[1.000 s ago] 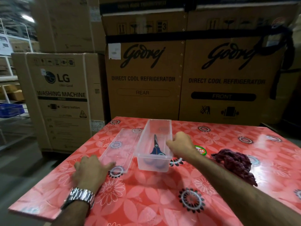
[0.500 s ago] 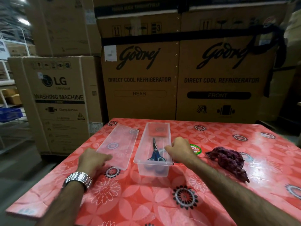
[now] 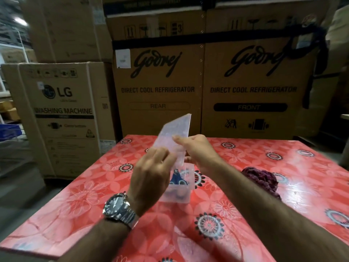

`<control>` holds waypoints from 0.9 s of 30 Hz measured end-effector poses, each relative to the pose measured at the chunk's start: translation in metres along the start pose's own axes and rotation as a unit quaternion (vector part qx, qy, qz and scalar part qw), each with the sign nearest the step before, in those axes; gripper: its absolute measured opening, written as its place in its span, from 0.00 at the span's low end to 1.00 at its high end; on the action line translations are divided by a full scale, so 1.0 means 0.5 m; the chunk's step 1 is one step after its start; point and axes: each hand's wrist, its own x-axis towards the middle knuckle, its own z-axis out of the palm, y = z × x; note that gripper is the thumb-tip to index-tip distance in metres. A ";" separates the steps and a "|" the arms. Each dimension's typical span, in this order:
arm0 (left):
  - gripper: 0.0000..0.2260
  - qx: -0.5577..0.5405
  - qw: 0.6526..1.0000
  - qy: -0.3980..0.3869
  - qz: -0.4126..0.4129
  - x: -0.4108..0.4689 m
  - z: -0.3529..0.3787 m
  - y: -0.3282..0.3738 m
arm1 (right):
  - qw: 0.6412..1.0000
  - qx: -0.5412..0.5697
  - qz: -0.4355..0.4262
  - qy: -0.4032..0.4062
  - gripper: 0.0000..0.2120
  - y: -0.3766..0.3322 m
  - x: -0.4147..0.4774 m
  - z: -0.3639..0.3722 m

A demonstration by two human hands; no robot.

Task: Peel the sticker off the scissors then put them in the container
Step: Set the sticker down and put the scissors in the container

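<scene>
Blurring into both hands' (image 3: 151, 178) (image 3: 198, 150) closed fingers, tilted clear lid (image 3: 174, 133), half-hiding container (image 3: 184, 193) and blue-handled scissors (image 3: 176, 179).

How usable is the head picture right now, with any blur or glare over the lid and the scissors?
Head view: motion blur softens the left hand, right hand and raised clear lid; the scissors show only as blue handles in the container; ceiling light glares off the tablecloth at right; the wide lens bends the cardboard boxes.

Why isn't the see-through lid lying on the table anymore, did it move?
Yes. The lid has gone up and rightward: both hands now hold it tilted above the container, which sits on the table as before.
</scene>
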 end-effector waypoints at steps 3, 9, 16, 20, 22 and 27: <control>0.06 -0.034 0.997 -0.045 0.059 -0.003 0.006 0.009 | 0.999 0.013 0.033 0.039 0.07 0.013 -0.002 -0.012; 0.46 -0.170 0.936 -0.232 -0.202 -0.029 0.008 -0.010 | 0.995 0.010 0.066 0.080 0.05 0.058 0.004 -0.041; 0.27 -0.311 0.854 -0.252 -0.334 -0.048 0.011 -0.006 | 0.989 -0.016 0.071 0.129 0.09 0.107 0.035 -0.025; 0.29 -0.329 0.842 -0.244 -0.352 -0.055 0.013 -0.009 | 0.974 -0.173 0.057 0.136 0.10 0.103 0.035 -0.028; 0.28 -0.334 0.840 -0.242 -0.353 -0.054 0.010 -0.006 | 0.958 -0.249 0.051 0.135 0.12 0.098 0.036 -0.032; 0.30 -0.334 0.839 -0.234 -0.361 -0.054 0.009 -0.002 | 0.924 -0.360 0.048 0.118 0.16 0.091 0.035 -0.028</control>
